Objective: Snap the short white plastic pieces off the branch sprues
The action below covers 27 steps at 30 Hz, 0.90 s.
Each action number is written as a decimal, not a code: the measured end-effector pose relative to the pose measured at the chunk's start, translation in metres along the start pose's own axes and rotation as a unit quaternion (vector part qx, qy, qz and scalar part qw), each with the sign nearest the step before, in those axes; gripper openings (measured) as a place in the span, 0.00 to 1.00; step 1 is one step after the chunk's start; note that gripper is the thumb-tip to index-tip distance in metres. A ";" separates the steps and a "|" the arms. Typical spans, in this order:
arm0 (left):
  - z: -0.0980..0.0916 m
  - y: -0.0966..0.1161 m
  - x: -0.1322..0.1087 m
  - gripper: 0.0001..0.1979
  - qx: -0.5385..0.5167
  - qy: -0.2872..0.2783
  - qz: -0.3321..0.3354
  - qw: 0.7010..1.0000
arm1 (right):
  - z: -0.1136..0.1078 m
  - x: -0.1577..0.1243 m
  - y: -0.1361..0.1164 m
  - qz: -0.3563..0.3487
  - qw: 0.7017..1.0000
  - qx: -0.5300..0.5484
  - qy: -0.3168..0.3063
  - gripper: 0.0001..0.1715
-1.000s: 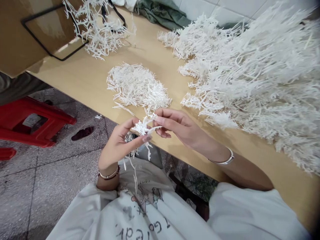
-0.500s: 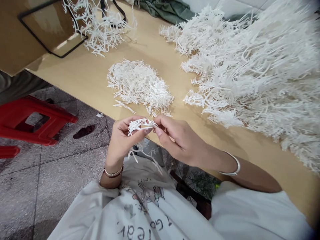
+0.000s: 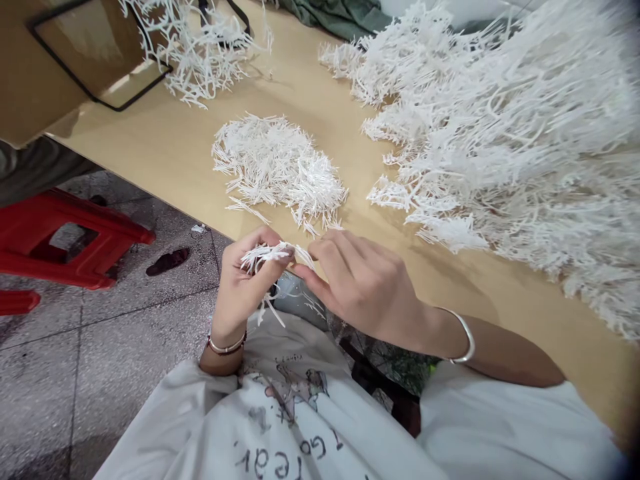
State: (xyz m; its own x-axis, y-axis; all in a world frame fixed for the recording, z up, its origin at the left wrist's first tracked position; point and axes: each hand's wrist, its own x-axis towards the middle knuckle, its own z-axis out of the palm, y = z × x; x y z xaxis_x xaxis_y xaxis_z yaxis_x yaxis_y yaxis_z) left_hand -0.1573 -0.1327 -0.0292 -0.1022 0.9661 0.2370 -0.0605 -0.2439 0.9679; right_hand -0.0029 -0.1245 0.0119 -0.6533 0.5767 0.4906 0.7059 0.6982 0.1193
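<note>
My left hand [image 3: 243, 283] is closed on a small bunch of white plastic sprigs [image 3: 265, 254] just off the front edge of the wooden table [image 3: 165, 157]. My right hand [image 3: 360, 287] pinches the right end of the same bunch, fingers curled. A few thin white stems hang down below my left hand. A flat heap of short white pieces [image 3: 277, 167] lies on the table just beyond my hands.
A huge pile of white branched plastic stalks [image 3: 515, 140] covers the right of the table. Another tangle [image 3: 200, 47] lies at the far left by a black wire frame [image 3: 100, 100]. A red stool [image 3: 70, 240] stands on the floor at left. Green cloth [image 3: 340, 13] sits at the back.
Both hands have drawn together and moved slightly down. The right hand has rolled over, back facing up, and the bunch now lies flatter between the fingers.
</note>
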 end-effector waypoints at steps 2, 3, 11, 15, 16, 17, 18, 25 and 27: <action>-0.001 0.000 0.001 0.10 -0.019 -0.019 -0.013 1.000 | 0.001 0.000 0.000 -0.013 1.000 -0.014 -0.002 0.12; -0.001 0.000 0.001 0.10 -0.024 -0.026 -0.021 0.999 | 0.001 0.001 0.001 -0.015 1.000 -0.005 -0.005 0.11; -0.009 -0.003 0.003 0.18 -0.218 -0.209 -0.134 0.944 | -0.006 0.008 0.010 0.005 0.848 0.520 -0.097 0.14; 0.010 -0.003 -0.003 0.25 -0.279 -0.232 -0.186 0.913 | -0.003 0.006 0.009 0.097 0.683 0.716 -0.107 0.17; 0.015 -0.002 -0.005 0.26 -0.290 -0.224 -0.195 0.910 | -0.001 0.005 0.007 0.129 0.644 0.746 -0.107 0.17; 0.021 -0.003 -0.006 0.27 -0.298 -0.216 -0.203 0.907 | 0.001 0.003 0.006 0.157 0.607 0.772 -0.107 0.18; 0.025 -0.003 -0.007 0.27 -0.304 -0.209 -0.211 0.905 | 0.002 0.001 0.005 0.176 0.574 0.792 -0.107 0.18; 0.016 -0.010 -0.005 0.32 -0.280 -0.123 -0.117 0.945 | 0.001 0.010 0.016 0.198 0.558 0.804 -0.057 0.22; 0.011 -0.007 -0.004 0.30 -0.251 -0.126 -0.100 0.954 | 0.003 0.017 0.029 0.197 0.689 0.697 -0.026 0.23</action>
State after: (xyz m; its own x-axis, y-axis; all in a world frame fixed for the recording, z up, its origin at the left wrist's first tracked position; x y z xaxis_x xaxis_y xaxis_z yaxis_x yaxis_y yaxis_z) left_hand -0.1460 -0.1336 -0.0358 0.1997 0.9717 0.1265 -0.5289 -0.0018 0.8487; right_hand 0.0059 -0.0938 0.0213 -0.5203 0.8272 0.2121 -0.0931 0.1919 -0.9770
